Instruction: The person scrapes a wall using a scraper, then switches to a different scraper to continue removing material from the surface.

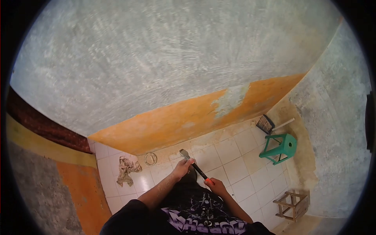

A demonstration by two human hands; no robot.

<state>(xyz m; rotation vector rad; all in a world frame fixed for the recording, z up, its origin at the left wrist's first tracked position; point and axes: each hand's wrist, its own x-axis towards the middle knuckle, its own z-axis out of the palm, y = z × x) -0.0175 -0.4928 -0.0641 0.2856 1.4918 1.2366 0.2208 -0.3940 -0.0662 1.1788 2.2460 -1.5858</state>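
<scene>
Scraper (194,165) gripped two-handed, held low over tiled floor (239,168), blade end near foot of orange wall (188,117). Left hand (182,168) closed round dark shaft just behind blade head; right hand (216,187) closed on red handle end nearer body. Both grips wrapped tight, fingers together on tool. Blade tip pointed toward wall base, touching or just above tile, could not tell which.

Judged rigid: straight shaft, metal-looking head, no flex visible. Probably moderate weight, front-heavy at blade, hence forward hand close to head for control. Red end looked like a grip sleeve, likely the non-slip spot. Blade edge likely sharp, best kept clear of fingers. Dust on tiles and forearm, so shaft possibly slippery.

Relative to scraper: rag (126,170) crumpled on floor to left, well apart. Ring (150,158) lying flat left of blade, near wall foot. Green stool (280,148) upright to right, well apart. Dustpan (266,124) beyond stool against wall corner. Wooden stool (291,203) to right, nearer camera. Upper wall grey, rough plaster; patch of orange paint missing above right of blade.
</scene>
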